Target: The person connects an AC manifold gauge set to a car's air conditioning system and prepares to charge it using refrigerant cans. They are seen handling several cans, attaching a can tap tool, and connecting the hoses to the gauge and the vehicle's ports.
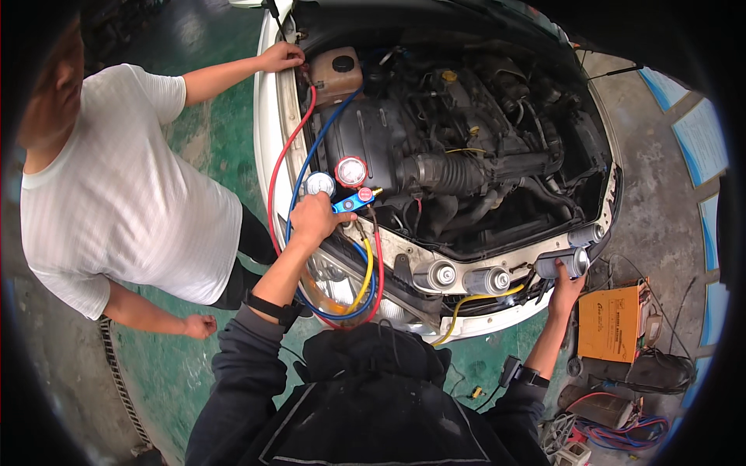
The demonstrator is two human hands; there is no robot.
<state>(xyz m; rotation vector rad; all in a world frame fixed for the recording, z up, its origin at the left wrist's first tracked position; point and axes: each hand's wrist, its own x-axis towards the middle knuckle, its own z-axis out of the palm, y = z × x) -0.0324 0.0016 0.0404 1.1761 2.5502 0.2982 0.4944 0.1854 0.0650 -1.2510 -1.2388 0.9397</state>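
Note:
My left hand (pixel 309 221) is closed around a manifold gauge set: its blue body (pixel 354 201) sticks out to the right of my fingers. One white-faced gauge (pixel 319 185) and one red-rimmed gauge (pixel 351 172) stand above it. Red (pixel 273 167), blue (pixel 311 144) and yellow (pixel 367 272) hoses run from it. Over at the right front of the engine bay, my right hand (pixel 567 289) grips a small grey can (pixel 561 262) lying on its side, silver end to the right. More such cans (pixel 488 280) lie along the car's front panel, one (pixel 586 235) just beyond my hand.
A person in a white shirt (pixel 140 179) stands at left, one hand (pixel 281 57) by the coolant tank (pixel 337 74). The open engine bay (pixel 458 140) lies ahead. An orange box (pixel 611 322), a black bag (pixel 645 371) and coiled hoses (pixel 622 435) sit on the floor at right.

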